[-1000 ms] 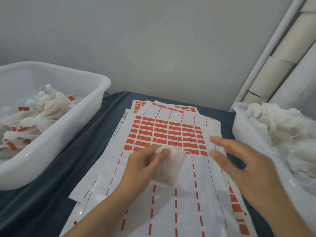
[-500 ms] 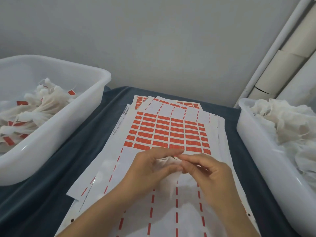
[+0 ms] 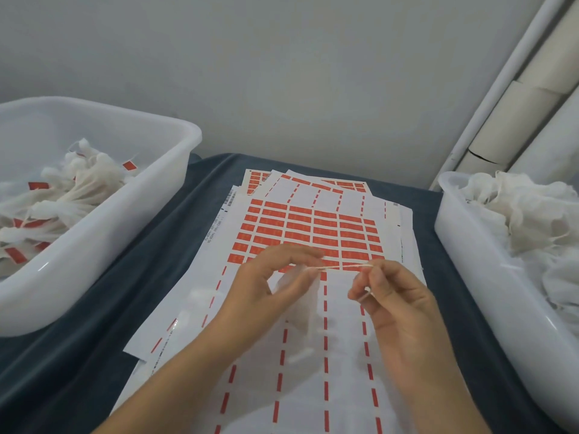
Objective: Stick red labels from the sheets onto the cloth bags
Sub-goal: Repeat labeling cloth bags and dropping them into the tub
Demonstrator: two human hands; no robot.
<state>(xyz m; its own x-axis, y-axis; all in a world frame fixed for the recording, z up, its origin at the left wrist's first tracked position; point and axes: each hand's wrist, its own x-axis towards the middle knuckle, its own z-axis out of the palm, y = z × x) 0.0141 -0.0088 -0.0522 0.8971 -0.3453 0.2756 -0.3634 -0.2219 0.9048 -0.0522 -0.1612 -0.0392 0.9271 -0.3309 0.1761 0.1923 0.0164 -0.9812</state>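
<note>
1. Broadly, a dark blue cloth covered the worktop [image 3: 150, 277], which ran back to a grey wall.
2. At the left edge sat a white tub [image 3: 103, 242], holding cloth bags already carrying red labels [image 3: 36, 185].
3. At the right edge sat a second white tub [image 3: 488, 308], heaped with plain bags [image 3: 529, 211].
4. Between the tubs lay overlapping label sheets [image 3: 313, 355]; the top one kept a block of red labels [image 3: 310, 230] at its far half, while its near half showed only bare backing and red dashes.
5. Both hands hovered above that sheet, near the block's lower edge.
6. The left hand [image 3: 266, 296] had its fingers curled, pinching the top of one thin white bag [image 3: 294, 292], which hung down beside its palm.
7. The right hand [image 3: 394, 305] had its fingers curled too, pinching the bag's drawstring [image 3: 341, 267].
8. That string stretched taut between the two hands, just above the lowest row of labels.
</note>
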